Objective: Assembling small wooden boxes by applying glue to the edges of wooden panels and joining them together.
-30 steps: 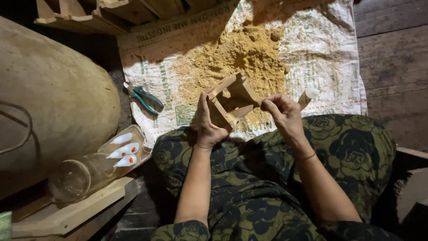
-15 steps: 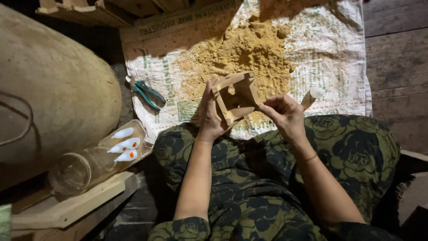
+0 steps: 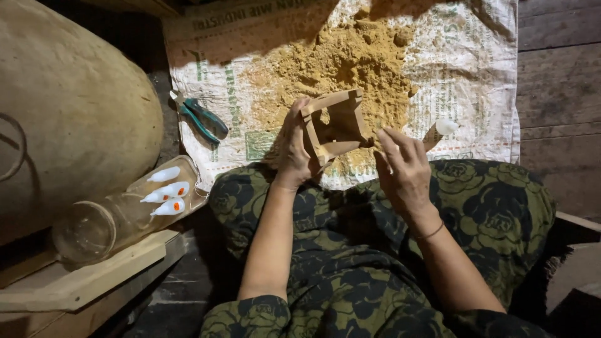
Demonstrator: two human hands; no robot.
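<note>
My left hand (image 3: 294, 150) grips a small open wooden box frame (image 3: 335, 125) by its left side and holds it tilted above my lap. My right hand (image 3: 404, 172) is just right of the frame, with its fingertips close to the frame's lower right corner. A small tan tube with a white cap (image 3: 440, 130) pokes out past that hand's fingers and seems to be held in it. Beyond the frame, a heap of yellow-brown sawdust (image 3: 338, 62) lies on a white woven sack (image 3: 463, 75).
Green-handled pliers (image 3: 203, 119) lie at the sack's left edge. A glass jar (image 3: 119, 216) holding small white tubes lies on its side on a wooden board (image 3: 94, 281). A large round tan vessel (image 3: 69, 106) fills the left. Dark floor planks (image 3: 557, 94) are on the right.
My left hand has lifted and turned the wooden frame slightly, showing more of its open inside. My right hand has stayed beside it.
</note>
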